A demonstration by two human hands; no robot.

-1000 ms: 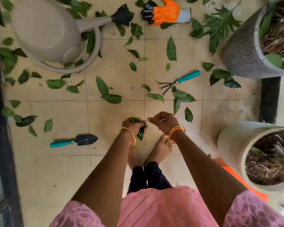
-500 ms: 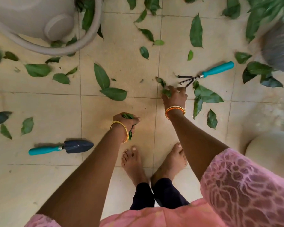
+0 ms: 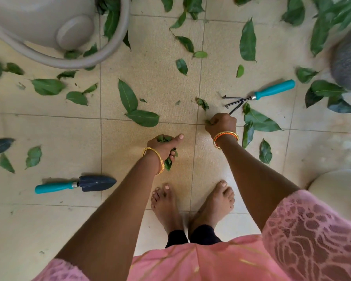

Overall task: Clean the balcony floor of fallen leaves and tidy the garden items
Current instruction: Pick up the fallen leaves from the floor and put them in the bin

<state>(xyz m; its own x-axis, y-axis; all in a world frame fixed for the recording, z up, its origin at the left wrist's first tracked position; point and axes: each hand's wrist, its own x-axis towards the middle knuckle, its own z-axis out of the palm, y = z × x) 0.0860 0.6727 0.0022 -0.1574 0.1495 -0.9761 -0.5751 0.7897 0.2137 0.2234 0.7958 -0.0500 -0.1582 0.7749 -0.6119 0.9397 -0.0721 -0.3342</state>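
Note:
Green leaves lie scattered over the beige tiled floor [image 3: 146,159]. My left hand [image 3: 164,147] is closed around a bunch of picked-up leaves. My right hand [image 3: 221,124] is down on the floor just below the prongs of a hand rake [image 3: 257,96] with a teal handle, its fingers pinched on a small leaf. A pair of large leaves [image 3: 136,108] lies to the left of that hand, and more leaves [image 3: 257,122] lie to its right. A dark trowel [image 3: 75,184] with a teal handle rests on the floor at the left.
A beige watering can [image 3: 55,35] fills the top left. A grey pot [image 3: 349,63] stands at the right edge with foliage above it, and a white pot [image 3: 336,183] sits lower right. My bare feet [image 3: 190,205] stand between the arms.
The view has dropped closer to the floor. My right hand reached forward from beside my left hand to the floor by the rake and closed on a small leaf.

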